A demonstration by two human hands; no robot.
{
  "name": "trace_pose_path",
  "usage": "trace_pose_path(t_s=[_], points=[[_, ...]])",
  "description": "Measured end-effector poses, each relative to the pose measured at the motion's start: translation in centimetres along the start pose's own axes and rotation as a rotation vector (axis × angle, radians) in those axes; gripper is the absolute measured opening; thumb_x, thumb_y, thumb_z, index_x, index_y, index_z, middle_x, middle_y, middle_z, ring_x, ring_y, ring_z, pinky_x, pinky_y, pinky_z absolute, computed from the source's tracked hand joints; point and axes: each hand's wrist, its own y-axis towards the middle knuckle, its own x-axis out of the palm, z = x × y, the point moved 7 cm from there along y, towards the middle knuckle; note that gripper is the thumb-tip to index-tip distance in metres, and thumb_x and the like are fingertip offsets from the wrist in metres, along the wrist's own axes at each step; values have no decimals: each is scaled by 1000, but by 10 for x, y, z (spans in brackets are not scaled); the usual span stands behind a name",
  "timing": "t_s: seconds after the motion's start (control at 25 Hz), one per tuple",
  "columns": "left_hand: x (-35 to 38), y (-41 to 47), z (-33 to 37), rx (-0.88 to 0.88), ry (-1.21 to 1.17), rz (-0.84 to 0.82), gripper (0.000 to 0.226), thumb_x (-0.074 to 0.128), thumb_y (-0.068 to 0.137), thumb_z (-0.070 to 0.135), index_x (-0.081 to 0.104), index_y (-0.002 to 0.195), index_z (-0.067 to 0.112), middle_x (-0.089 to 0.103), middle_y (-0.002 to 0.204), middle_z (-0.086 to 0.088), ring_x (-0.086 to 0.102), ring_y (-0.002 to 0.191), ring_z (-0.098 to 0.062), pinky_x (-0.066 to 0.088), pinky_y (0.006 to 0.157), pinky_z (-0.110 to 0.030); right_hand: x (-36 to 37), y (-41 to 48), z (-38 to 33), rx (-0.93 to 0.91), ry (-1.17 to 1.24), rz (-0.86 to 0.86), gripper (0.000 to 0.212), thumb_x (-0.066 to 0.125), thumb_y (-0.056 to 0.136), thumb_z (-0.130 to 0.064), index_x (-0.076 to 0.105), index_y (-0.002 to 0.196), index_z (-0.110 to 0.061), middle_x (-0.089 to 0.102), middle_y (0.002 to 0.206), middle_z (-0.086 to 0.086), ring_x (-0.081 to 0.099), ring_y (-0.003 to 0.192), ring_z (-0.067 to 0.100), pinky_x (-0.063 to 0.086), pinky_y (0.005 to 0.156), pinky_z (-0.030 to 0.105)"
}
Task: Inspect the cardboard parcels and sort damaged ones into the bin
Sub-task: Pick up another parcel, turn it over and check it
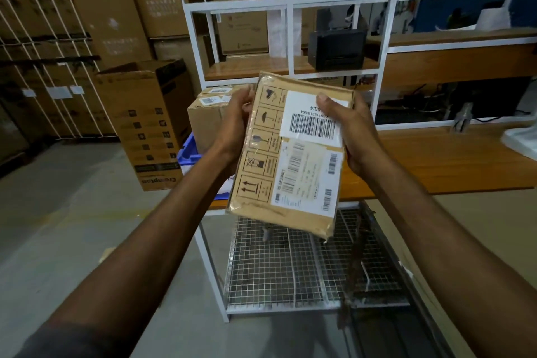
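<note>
Still mid-inspection: left hand (235, 122) and right hand (353, 136) both have a grip on one parcel (286, 154), bin (187, 151) sorting not done, more boxes (207, 119) waiting.

My feed shows 2 arms, both bare at the wrist. The left hand (232, 128) and right hand (360, 139) are bare too. The left forearm (162, 227) is uncovered up to a dark grey sleeve (55, 340) in the lower-left corner, its hem blurred. I see the right forearm (436, 227) uncovered as far as the frame edge. The right thumb's nail is cut short.
</note>
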Motion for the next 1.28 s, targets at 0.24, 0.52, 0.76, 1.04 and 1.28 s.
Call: trace_pose_path(t_s=[0.24, 0.52, 0.76, 1.04, 1.28], points=[[3, 2, -4, -174, 43, -127, 44, 36, 112, 51, 61, 134, 23, 71, 112, -8, 71, 96, -24, 61, 73, -37, -5, 17, -11, 111, 130, 161, 29, 75, 94, -17, 49, 106, -24, 78, 106, 18, 78, 91, 33, 64, 82, 51], [18, -1, 7, -279, 202, -25, 48, 23, 108, 64, 59, 121, 35, 74, 106, -1, 77, 78, -14, 62, 60, -31, -11, 40, -16, 175, -34, 225, 15, 72, 94, -15, 65, 98, -4, 80, 87, 14, 79, 80, 30, 63, 84, 55], [24, -3, 5, -220, 284, -171, 28, 59, 105, 29, 58, 131, 20, 78, 117, -6, 78, 100, -22, 63, 73, -29, -30, 41, -32, 43, -47, 370, 29, 84, 86, -22, 60, 100, -12, 80, 88, 8, 79, 75, 21, 66, 74, 45], [21, -6, -23, -123, 262, -1, 32, 66, 102, 25, 54, 131, 31, 75, 119, -4, 79, 97, -19, 63, 70, -28, -14, 10, -11, 117, -246, -124, 115, 79, 75, 12, 20, 161, -37, 71, 124, -1, 77, 99, 19, 64, 66, 33], [37, 0, 4, -1, 373, -237, 82, 80, 86, -2, 43, 143, 44, 76, 120, 8, 75, 113, -20, 64, 82, -33, -30, 6, -8, 9, -239, -64, 147, 85, 65, 17, -7, 162, -43, 52, 150, -3, 61, 126, 19, 64, 72, 29]])
